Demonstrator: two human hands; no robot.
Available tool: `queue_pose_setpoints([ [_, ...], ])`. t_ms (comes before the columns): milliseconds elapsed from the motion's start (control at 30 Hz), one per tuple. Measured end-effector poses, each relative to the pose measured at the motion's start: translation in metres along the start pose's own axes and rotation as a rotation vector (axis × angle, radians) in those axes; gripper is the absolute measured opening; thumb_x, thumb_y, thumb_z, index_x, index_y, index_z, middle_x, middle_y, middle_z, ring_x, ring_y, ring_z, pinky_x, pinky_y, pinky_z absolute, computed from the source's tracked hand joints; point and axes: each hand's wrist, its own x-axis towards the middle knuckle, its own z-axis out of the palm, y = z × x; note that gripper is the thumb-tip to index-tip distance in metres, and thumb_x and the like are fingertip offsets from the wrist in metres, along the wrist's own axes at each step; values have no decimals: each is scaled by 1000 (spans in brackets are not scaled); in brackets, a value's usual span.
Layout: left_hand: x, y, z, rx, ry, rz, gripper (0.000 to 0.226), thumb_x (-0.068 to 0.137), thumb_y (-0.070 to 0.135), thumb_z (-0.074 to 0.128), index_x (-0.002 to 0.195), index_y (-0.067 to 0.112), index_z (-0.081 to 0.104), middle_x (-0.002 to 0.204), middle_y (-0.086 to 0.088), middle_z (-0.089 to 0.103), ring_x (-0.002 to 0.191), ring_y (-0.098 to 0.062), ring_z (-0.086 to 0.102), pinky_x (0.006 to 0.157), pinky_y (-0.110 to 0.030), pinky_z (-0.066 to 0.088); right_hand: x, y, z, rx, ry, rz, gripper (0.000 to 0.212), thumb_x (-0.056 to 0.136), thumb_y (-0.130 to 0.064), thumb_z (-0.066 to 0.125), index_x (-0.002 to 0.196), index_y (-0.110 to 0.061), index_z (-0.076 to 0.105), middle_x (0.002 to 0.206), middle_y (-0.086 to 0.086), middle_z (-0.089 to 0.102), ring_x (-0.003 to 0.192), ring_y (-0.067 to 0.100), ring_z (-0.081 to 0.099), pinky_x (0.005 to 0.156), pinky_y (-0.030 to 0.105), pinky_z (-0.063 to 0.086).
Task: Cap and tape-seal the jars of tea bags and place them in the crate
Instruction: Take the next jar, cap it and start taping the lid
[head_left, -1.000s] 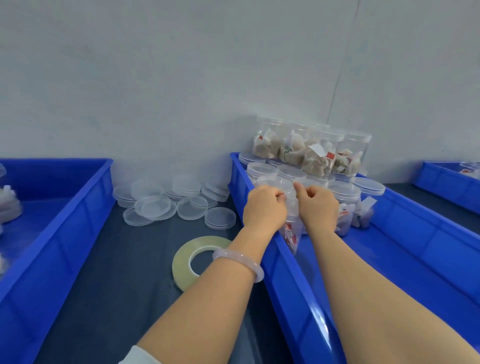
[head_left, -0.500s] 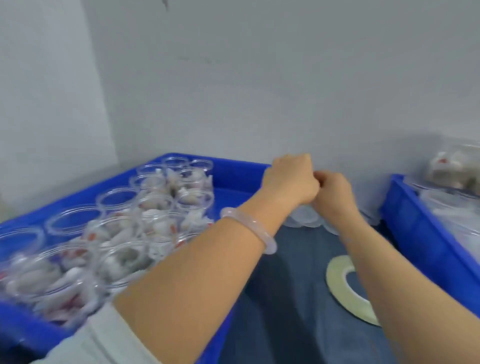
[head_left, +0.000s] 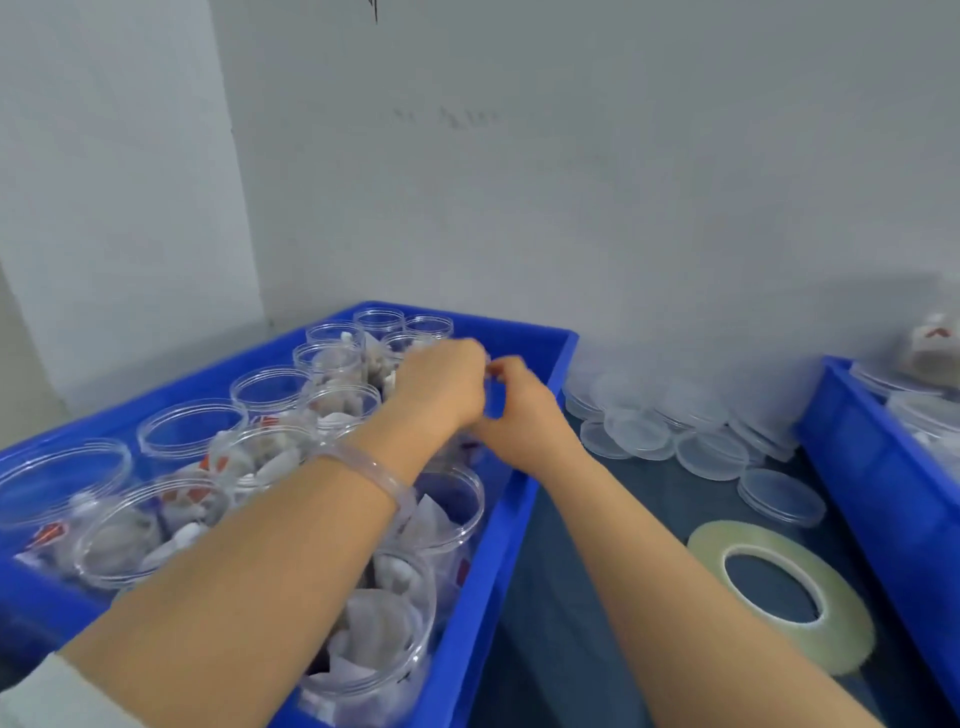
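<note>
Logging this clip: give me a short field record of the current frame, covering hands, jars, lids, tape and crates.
left hand: over left crate, fingers curled
right hand: touching left hand, grip unclear
open jars: uncapped, tea bags inside, in left crate
lids: loose pile on table by wall
tape roll: flat on table, untouched
right crate: capped jars, partly visible

Glossy blue plastic crate (head_left: 498, 545); clear plastic jars (head_left: 192, 431); translucent tape roll (head_left: 779, 618).

A pale grey wall (head_left: 597, 182) rises behind a dark blue-grey tabletop (head_left: 561, 597), meeting a lighter wall panel (head_left: 114, 182) at the left corner, with a small dark mark (head_left: 373, 9) at the top.
</note>
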Motion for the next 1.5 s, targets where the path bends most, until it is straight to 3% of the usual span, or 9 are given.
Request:
queue_pose_setpoints([
  [300, 11, 124, -63, -231, 170, 264, 18, 87, 28, 60, 102, 19, 66, 102, -3, 64, 105, -27, 59, 78, -33, 41, -22, 19, -75, 331, 517, 129, 70, 49, -54, 54, 107, -15, 49, 90, -5, 59, 70, -1, 54, 53, 10, 39],
  [567, -34, 145, 74, -623, 326, -94, 47, 90, 38, 58, 131, 17, 49, 140, -7, 44, 129, -26, 39, 102, -39, 32, -92, 91, -32, 179, 255, 162, 30, 64, -41, 68, 90, -29, 57, 79, -22, 61, 64, -14, 52, 52, 3, 37],
  [667, -45, 133, 101, -931, 494, -114, 53, 87, 31, 66, 133, 11, 49, 140, -9, 44, 132, -21, 38, 105, -34, 35, -111, 99, -31, 313, 149, 81, 45, 74, -20, 72, 109, -37, 49, 101, -41, 53, 87, -17, 56, 64, 1, 41],
  [767, -45, 125, 117, -1288, 485, -222, 56, 88, 32, 65, 137, 14, 45, 139, -3, 48, 128, -13, 44, 97, -20, 34, -110, 116, -60, 497, 32, 166, 51, 78, -6, 66, 123, -26, 53, 116, -19, 63, 112, 6, 60, 83, 11, 49],
  [900, -35, 123, 133, -1461, 477, -259, 50, 82, 49, 50, 121, 18, 55, 109, 6, 62, 105, -12, 57, 77, -6, 39, -89, 160, -111, 166, 439, 580, 39, 93, -17, 49, 132, -14, 54, 131, 5, 58, 114, 15, 56, 91, 21, 45],
  [1033, -29, 127, 143, -1474, 452, -139, 68, 73, 63, 35, 116, 15, 58, 106, -4, 66, 99, -18, 62, 80, -21, 45, -83, 214, -132, -402, 142, 869, 62, 97, -49, 40, 147, -15, 30, 154, 16, 23, 140, 36, 23, 110, 46, 26],
  [1200, -22, 127, 148, -1559, 422, -60, 54, 76, 63, 32, 110, 27, 55, 98, 11, 65, 94, -2, 64, 78, -12, 48, -61, 231, -128, -546, 207, 923, 89, 73, -75, 57, 136, -14, 44, 144, 15, 35, 130, 35, 36, 104, 48, 31],
  [1367, -21, 124, 158, -1571, 427, -10, 54, 79, 60, 31, 118, 28, 52, 107, 13, 64, 102, 0, 62, 83, -12, 47, -61, 222, -121, -336, 401, 839, 53, 73, -51, 71, 108, -15, 52, 126, 10, 36, 106, 29, 50, 96, 42, 43],
  [1500, -19, 124, 160, -1560, 410, -2, 54, 81, 66, 28, 126, 40, 42, 121, 7, 63, 115, -5, 58, 98, -27, 46, -64, 171, -119, 122, 685, 356, 51, 79, -36, 68, 127, -30, 50, 133, -6, 40, 117, 8, 48, 90, 20, 38],
])
